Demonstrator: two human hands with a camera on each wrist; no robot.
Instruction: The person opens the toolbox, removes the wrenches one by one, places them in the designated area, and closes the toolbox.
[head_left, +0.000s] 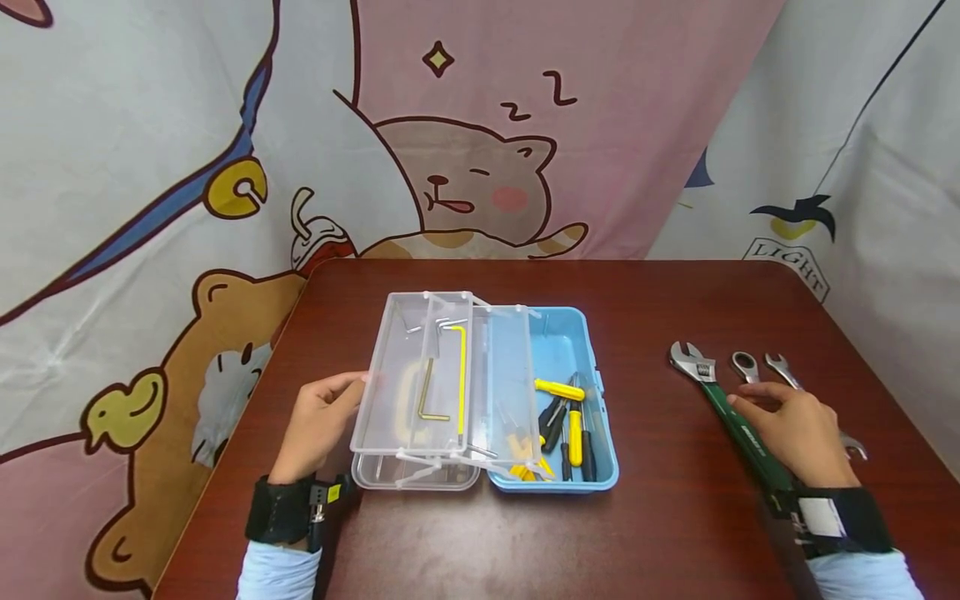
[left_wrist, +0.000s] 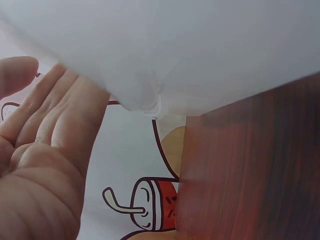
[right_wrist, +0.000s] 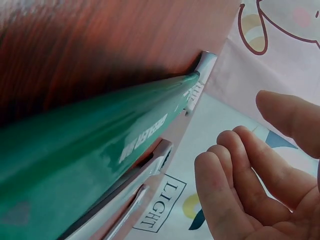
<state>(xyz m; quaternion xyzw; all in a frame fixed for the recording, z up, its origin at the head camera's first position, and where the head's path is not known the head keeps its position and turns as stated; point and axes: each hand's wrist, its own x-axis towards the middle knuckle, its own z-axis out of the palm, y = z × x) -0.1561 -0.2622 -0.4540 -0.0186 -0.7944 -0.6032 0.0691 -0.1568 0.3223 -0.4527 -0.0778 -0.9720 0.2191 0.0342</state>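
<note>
At the left edge of a clear plastic tray [head_left: 375, 367], my left hand [head_left: 318, 421] touches the side with nearly straight fingers; the left wrist view shows its thumb [left_wrist: 17, 75] apart from the tray. Hex keys lie in the tray, among them a long yellow one [head_left: 462, 375] and a brass-coloured one [head_left: 424, 392]. The tray joins a blue toolbox [head_left: 562, 325] by white link arms. My right hand [head_left: 798, 429] hovers over a green-handled adjustable wrench [head_left: 738, 421], fingers loosely bent and holding nothing. Beside it lie a ring-ended wrench [head_left: 745, 365] and an open-ended wrench [head_left: 783, 371].
Several screwdrivers with yellow or black handles [head_left: 575, 433] lie inside the blue toolbox. A second clear lid [head_left: 510, 375] overlaps its left part. Everything stands on a brown wooden table [head_left: 645, 533], with a cartoon-printed cloth [head_left: 630, 108] hanging behind.
</note>
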